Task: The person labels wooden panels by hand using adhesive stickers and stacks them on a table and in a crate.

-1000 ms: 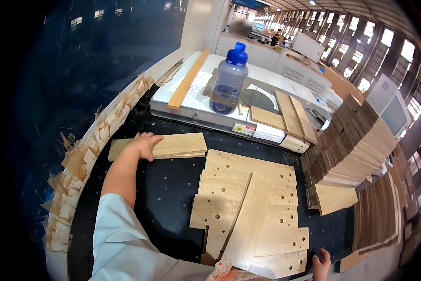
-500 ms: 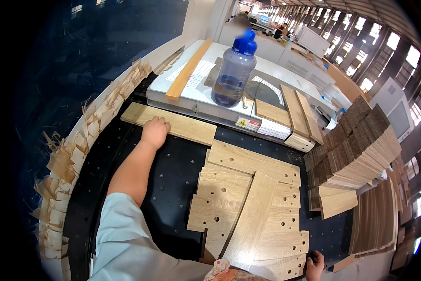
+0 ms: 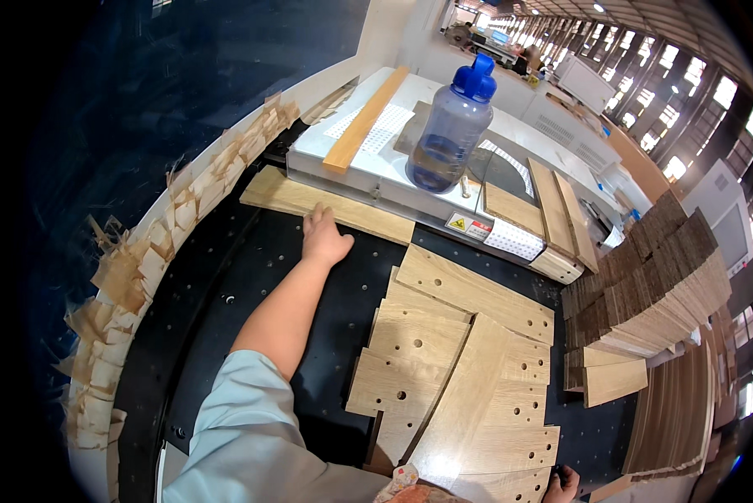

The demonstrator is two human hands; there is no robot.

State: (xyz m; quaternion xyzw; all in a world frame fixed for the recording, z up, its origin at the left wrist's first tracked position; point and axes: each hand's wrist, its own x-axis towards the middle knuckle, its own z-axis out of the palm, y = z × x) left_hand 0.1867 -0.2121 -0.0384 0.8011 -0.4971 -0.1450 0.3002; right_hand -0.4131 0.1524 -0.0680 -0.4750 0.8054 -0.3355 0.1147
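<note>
A long pale wooden board (image 3: 267, 191) lies at the far side of the black worktable, along the front of a white machine unit. My left hand (image 3: 326, 237) is at this board's near edge. Its fingertips touch the wood, and the thumb stands apart over the black surface. Nearer me lie several overlapping wooden panels (image 3: 418, 335) with drilled holes. A plain board (image 3: 464, 381) rests slantwise on top of them. My right hand (image 3: 563, 484) is at the lower right, beside the panels' right edge, with curled fingers. Whatever those fingers may grip is hidden.
On the white machine unit (image 3: 309, 159) stand a blue-lidded water bottle (image 3: 450, 138) and a narrow wood strip (image 3: 366, 121). Tall stacks of boards (image 3: 653, 285) rise at the right. Torn tan tape (image 3: 133, 277) lines the curved rim at left.
The view has shifted, so the scene sits farther right. My left hand has slid back from the long board's top to its near edge, its thumb now spread. My right hand stays beside the panels.
</note>
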